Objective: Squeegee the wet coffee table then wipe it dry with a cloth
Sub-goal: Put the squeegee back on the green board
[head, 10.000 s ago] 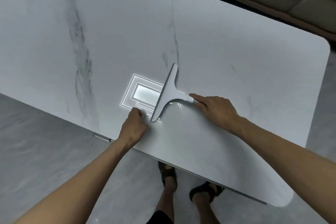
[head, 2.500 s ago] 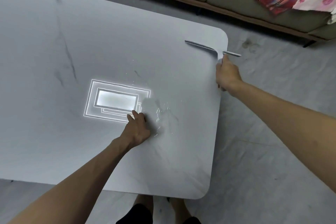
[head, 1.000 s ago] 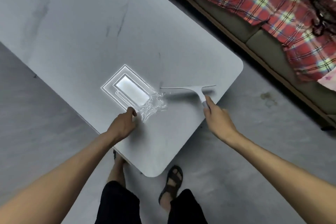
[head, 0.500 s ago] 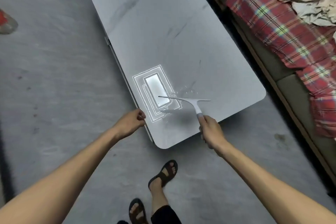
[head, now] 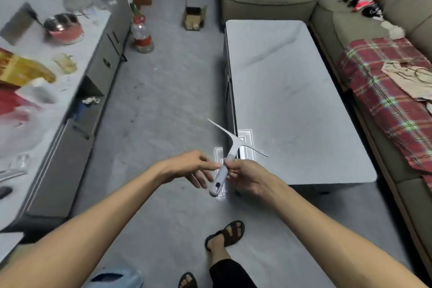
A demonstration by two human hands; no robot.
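**Squeegee** (head: 232, 147): white, T-shaped. Held in the air above the grey floor (head: 163, 100), just off the near left corner of the coffee table; blade end up and tilted, one tip over the tabletop (head: 292, 100), handle (head: 218, 180) pointing down toward the person.

**Right hand** (head: 247, 179): grip closed on the upper handle, fingers curled round it.

**Left hand** (head: 187, 167): grip loose, fingers stretched out and spread, the tips touching the handle from the left.

**Coffee table**: long, pale marble-look top with grey veins; a bright rectangular light reflection (head: 245, 138) sat near its close left corner.

**Surroundings**: sofa with a red plaid blanket (head: 385, 105) ran along the table's right side, crumpled beige fabric (head: 409, 77) lying on the blanket. One sandalled foot (head: 228, 232) stood on the floor below the hands.
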